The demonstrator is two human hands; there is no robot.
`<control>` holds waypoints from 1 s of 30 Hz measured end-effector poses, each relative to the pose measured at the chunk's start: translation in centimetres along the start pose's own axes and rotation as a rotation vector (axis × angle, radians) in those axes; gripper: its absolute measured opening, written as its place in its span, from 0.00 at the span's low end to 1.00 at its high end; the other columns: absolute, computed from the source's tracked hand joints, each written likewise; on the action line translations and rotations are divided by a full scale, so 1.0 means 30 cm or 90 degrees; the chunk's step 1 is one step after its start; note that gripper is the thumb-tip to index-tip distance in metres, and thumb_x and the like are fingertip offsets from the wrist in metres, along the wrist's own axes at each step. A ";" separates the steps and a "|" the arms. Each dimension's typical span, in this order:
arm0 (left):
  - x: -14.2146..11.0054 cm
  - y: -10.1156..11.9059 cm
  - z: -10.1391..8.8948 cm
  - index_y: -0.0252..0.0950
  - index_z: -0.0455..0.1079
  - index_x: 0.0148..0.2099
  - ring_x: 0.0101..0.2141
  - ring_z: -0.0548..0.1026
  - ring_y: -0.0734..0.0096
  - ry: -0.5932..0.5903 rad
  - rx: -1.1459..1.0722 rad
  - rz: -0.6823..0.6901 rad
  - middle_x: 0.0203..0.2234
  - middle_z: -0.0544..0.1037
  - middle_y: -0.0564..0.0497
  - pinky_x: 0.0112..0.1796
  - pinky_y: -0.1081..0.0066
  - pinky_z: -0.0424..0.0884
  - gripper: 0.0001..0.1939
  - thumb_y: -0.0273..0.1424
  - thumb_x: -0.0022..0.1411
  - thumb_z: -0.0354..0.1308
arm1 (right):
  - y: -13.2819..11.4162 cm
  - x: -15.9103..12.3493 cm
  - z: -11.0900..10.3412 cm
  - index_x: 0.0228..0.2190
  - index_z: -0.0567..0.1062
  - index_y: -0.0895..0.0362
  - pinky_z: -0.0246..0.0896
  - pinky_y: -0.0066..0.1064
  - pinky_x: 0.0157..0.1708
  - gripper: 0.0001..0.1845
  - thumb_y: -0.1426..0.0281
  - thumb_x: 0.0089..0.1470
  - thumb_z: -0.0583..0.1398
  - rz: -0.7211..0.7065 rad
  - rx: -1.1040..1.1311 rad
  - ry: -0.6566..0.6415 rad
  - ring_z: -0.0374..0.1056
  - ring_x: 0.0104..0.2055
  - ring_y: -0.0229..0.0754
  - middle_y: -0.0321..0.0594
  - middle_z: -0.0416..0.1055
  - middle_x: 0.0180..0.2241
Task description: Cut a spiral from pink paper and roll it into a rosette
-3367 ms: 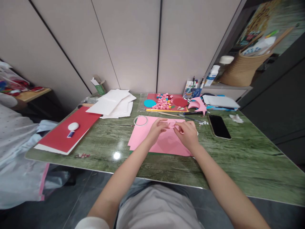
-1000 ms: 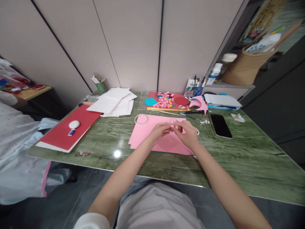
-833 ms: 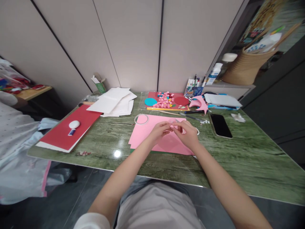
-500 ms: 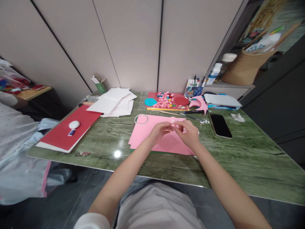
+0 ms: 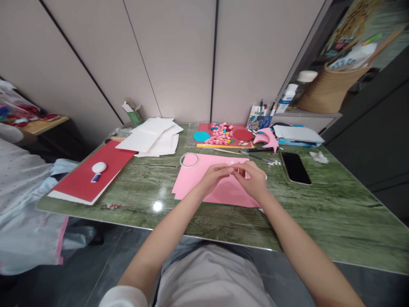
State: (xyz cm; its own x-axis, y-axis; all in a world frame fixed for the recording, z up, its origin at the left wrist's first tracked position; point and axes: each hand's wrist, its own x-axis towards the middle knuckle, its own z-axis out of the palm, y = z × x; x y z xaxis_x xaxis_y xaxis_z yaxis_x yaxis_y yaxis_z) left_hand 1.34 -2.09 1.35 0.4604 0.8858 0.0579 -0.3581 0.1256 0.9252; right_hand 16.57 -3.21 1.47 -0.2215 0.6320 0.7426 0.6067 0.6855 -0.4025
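My left hand (image 5: 213, 177) and my right hand (image 5: 254, 179) meet above a pink paper sheet (image 5: 194, 179) on the green table (image 5: 335, 213). Both pinch one small pale pink piece (image 5: 233, 167) between their fingertips; its shape is too small to make out. A clear tape ring (image 5: 189, 160) lies on the sheet's far left corner. Beyond the hands, a heap of small pink and coloured paper pieces (image 5: 220, 134) rests on a red sheet.
A black phone (image 5: 295, 167) lies right of the hands, with pens (image 5: 260, 150) and a pink cut shape (image 5: 266, 140) behind. White papers (image 5: 153, 137) and a red board (image 5: 92, 170) carrying a white glue stick (image 5: 98, 168) sit left. A woven basket (image 5: 329, 91) stands on the right shelf.
The hands have stayed together over the pink sheet, only the fingers shifting slightly on the small piece. The view has barely moved.
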 end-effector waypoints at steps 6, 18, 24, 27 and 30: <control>0.002 -0.005 0.001 0.30 0.71 0.30 0.33 0.68 0.71 0.007 0.039 0.040 0.27 0.73 0.49 0.40 0.68 0.60 0.10 0.34 0.48 0.59 | 0.003 -0.006 0.003 0.33 0.73 0.54 0.55 0.30 0.30 0.07 0.72 0.49 0.58 -0.005 -0.022 0.014 0.58 0.24 0.36 0.33 0.62 0.19; 0.012 -0.022 -0.006 0.31 0.69 0.28 0.29 0.67 0.75 0.066 0.125 0.061 0.24 0.71 0.52 0.35 0.71 0.62 0.11 0.34 0.45 0.62 | 0.024 -0.013 0.006 0.34 0.73 0.54 0.51 0.31 0.34 0.08 0.72 0.49 0.57 -0.093 -0.152 0.007 0.60 0.25 0.34 0.33 0.65 0.20; 0.011 -0.022 -0.003 0.31 0.67 0.29 0.29 0.68 0.75 0.041 0.103 0.054 0.24 0.71 0.53 0.35 0.71 0.62 0.12 0.34 0.44 0.62 | 0.025 -0.016 0.010 0.33 0.72 0.55 0.52 0.32 0.35 0.07 0.72 0.49 0.56 -0.108 -0.132 0.006 0.61 0.25 0.35 0.33 0.66 0.20; 0.006 -0.014 0.003 0.31 0.67 0.30 0.30 0.68 0.74 0.027 0.094 0.050 0.26 0.71 0.52 0.36 0.71 0.62 0.13 0.34 0.45 0.62 | 0.026 -0.017 0.013 0.33 0.73 0.54 0.52 0.32 0.34 0.07 0.72 0.50 0.56 -0.096 -0.117 0.005 0.61 0.24 0.35 0.33 0.66 0.20; 0.004 -0.009 0.008 0.32 0.67 0.30 0.31 0.68 0.74 0.027 0.090 0.044 0.26 0.71 0.52 0.36 0.71 0.61 0.13 0.35 0.44 0.62 | 0.026 -0.017 0.014 0.32 0.73 0.54 0.53 0.32 0.34 0.07 0.72 0.50 0.56 -0.081 -0.107 0.007 0.61 0.24 0.35 0.33 0.65 0.19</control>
State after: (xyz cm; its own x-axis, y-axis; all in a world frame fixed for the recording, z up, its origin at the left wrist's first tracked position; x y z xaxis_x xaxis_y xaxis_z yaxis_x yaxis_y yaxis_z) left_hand 1.67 -2.13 1.19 0.4032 0.9084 0.1105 -0.2680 0.0018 0.9634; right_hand 16.84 -2.85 0.54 -0.2965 0.5399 0.7878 0.6931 0.6892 -0.2114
